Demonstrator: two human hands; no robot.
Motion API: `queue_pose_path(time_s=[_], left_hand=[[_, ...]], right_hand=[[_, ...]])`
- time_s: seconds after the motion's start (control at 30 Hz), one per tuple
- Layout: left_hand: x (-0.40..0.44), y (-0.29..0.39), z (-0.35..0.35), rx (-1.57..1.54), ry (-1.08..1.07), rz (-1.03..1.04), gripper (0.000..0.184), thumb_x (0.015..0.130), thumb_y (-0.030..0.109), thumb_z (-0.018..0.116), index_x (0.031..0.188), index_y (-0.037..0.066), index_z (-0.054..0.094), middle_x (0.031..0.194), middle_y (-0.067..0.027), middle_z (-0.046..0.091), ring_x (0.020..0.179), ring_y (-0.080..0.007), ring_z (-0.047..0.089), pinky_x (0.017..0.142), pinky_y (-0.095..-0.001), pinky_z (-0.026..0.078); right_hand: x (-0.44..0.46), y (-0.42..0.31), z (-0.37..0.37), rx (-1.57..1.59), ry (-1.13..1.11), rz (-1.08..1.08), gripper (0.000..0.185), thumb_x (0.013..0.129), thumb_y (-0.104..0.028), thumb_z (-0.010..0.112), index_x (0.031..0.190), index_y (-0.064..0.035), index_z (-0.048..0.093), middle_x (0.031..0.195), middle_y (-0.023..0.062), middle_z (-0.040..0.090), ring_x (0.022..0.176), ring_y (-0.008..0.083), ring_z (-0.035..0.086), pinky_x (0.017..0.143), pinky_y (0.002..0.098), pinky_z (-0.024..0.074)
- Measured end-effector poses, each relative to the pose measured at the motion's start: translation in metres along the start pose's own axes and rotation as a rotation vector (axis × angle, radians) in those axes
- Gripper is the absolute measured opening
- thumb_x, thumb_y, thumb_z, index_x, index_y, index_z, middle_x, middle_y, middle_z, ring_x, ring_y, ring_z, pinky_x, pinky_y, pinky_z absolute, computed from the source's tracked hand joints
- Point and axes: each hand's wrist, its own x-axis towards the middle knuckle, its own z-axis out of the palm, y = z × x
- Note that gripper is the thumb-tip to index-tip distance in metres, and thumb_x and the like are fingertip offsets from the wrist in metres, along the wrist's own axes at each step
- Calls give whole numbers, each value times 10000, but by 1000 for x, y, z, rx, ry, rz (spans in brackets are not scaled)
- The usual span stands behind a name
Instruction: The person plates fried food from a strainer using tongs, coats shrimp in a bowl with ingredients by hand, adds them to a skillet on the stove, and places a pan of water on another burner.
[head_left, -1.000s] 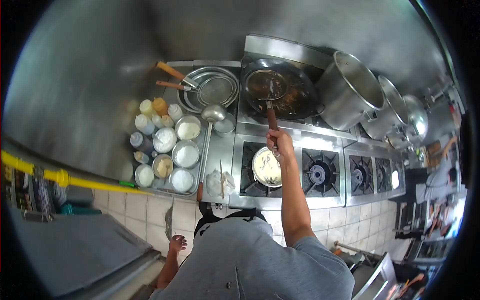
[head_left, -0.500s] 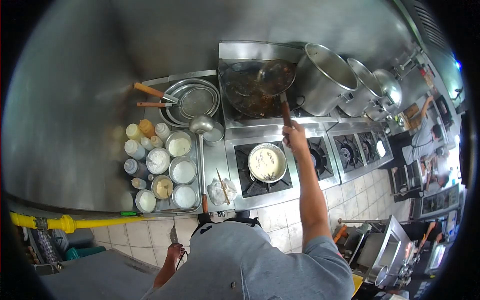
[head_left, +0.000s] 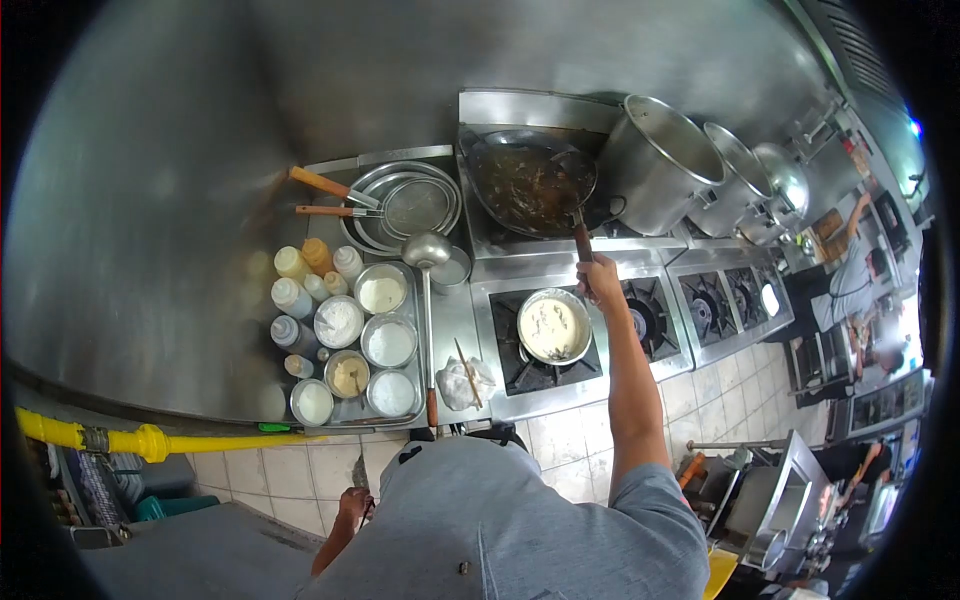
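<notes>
My right hand point(head_left: 599, 277) is closed round the brown handle of a round strainer point(head_left: 583, 236). The strainer's head lies at the right side of a large black wok point(head_left: 525, 205) holding dark liquid with bits in it. Below and left of this hand, a pot point(head_left: 554, 326) with a creamy pale mixture and dark specks stands on a burner. My left hand point(head_left: 355, 503) hangs low beside my body, curled near a thin dark cord; whether it holds the cord is too small to tell.
Left of the stove are a tray with tubs of white powder point(head_left: 389, 341), squeeze bottles point(head_left: 291, 297), a ladle point(head_left: 427, 251) and stacked sieves point(head_left: 417, 207). Tall pots point(head_left: 668, 160) stand right of the wok. Another person point(head_left: 848, 285) is at the far right.
The strainer has gone from the wok's left side to its right, looking raised and tilted midway and now lower in the wok. The camera view has shifted too.
</notes>
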Motion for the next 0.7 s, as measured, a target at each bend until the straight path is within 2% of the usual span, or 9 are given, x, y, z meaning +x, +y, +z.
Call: queue_pose_path(time_s=[0.07,0.1,0.17,0.2,0.27,0.4,0.5,0.57,0.7], left_hand=[[-7,10,-7,-283,28,-337,158,930,150,551,923,11,626,662,-85,599,499,-177,532,425,-334,442],[-2,-1,-13,-280,27,-335,158,930,150,551,923,11,626,662,-85,599,499,-177,532,425,-334,442],[2,-3,-23,-575,0,-370,174,937,146,539,943,5,640,707,-95,617,532,-190,559,442,-345,464],[2,-4,-25,-576,0,-367,174,937,146,539,943,5,640,707,-95,617,532,-190,559,442,-345,464],[3,-6,-29,54,107,-197,192,935,147,543,992,-5,646,773,-102,644,580,-198,588,464,-349,483],[0,-28,-44,-16,114,-40,207,939,137,536,1051,-6,636,840,-113,668,632,-206,621,508,-347,506],[8,-39,-55,102,68,-99,237,940,146,556,1131,15,606,855,-115,674,652,-209,633,554,-359,529],[3,-25,-54,-119,129,-384,260,943,162,567,1171,39,589,867,-110,675,660,-212,635,581,-374,542],[8,-16,-59,73,36,-338,281,940,184,593,1187,52,568,842,-92,665,650,-204,627,582,-373,544]], right_hand=[[-1,-2,14,126,-46,65,86,855,-86,590,880,-26,533,661,44,554,439,103,497,332,233,322],[-2,-4,20,128,-43,63,86,855,-86,590,880,-26,533,661,44,554,439,103,497,332,233,322],[-3,-6,33,237,-94,102,76,875,-85,586,871,-33,530,665,38,560,443,91,495,335,224,314],[-1,-6,39,259,-131,120,85,892,-92,582,891,-41,514,681,33,561,453,84,492,337,221,315],[-2,-6,51,298,-159,122,87,898,-91,577,910,-41,506,687,34,559,455,82,486,337,219,311],[-6,-6,77,464,-189,114,90,920,-93,552,943,-41,482,698,39,554,464,73,467,335,213,294],[-12,-14,91,478,-185,122,88,929,-102,541,921,-40,479,696,45,551,464,75,460,337,209,289],[-18,-20,99,509,-199,138,94,933,-106,539,915,-39,476,693,45,548,464,77,457,338,208,289],[-14,-21,107,622,-238,139,113,915,-78,558,949,-31,462,711,56,546,485,96,463,361,229,324]])
